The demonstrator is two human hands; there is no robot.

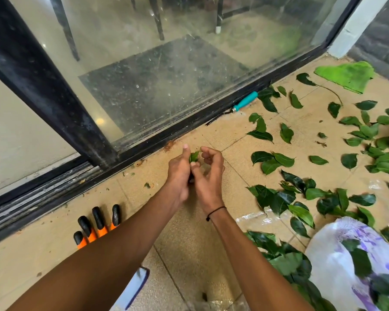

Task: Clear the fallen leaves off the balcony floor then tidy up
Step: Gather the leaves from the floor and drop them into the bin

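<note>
Both my hands meet over the tan tiled floor (184, 234) near the sliding door track. My left hand (179, 173) holds a small green leaf (194, 156), its thumb raised beside it. My right hand (208, 173) has curled fingers and touches the same leaf's tip with its fingertips. Several green leaves (274, 159) lie scattered across the floor to the right. More leaves sit on and in a white plastic bag with purple print (337, 265) at the lower right.
The black sliding door frame (144, 151) and dirty glass run along the far side. A teal-handled tool (245, 101) lies against the track. An orange and black glove (97, 225) lies at the left. A green cloth (348, 75) sits at the far right corner.
</note>
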